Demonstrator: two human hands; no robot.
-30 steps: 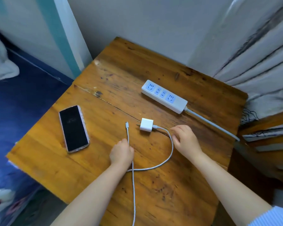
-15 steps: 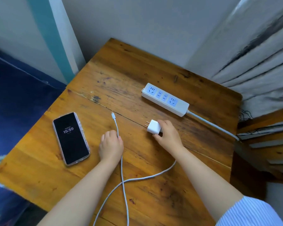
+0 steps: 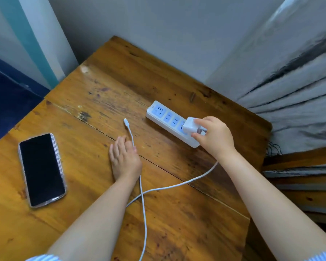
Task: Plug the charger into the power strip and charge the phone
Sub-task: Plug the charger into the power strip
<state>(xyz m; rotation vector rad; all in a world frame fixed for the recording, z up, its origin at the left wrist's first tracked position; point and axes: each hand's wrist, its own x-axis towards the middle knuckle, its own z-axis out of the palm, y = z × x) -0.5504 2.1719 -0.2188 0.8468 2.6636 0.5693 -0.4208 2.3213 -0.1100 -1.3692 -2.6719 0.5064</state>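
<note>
My right hand (image 3: 215, 137) grips the white charger (image 3: 189, 125) and holds it on the near-right socket of the white power strip (image 3: 166, 117). Whether the prongs are in, I cannot tell. The white cable (image 3: 143, 200) runs from the charger under my right wrist, crosses itself and leads up to its free plug end (image 3: 126, 122) on the wood. My left hand (image 3: 124, 160) lies flat on the table with the cable beside its fingers. The phone (image 3: 41, 169) lies face up at the left, screen dark, in a clear case.
The wooden table (image 3: 102, 95) stands in a corner against a grey wall. Grey curtain folds (image 3: 299, 102) hang at the right. A blue surface (image 3: 9, 98) lies beyond the table's left edge, and wooden boards are stacked low at the right.
My right hand has lifted the charger from the table and carried it onto the power strip. The phone's screen, lit half a second ago, has gone dark. My left hand flattened.
</note>
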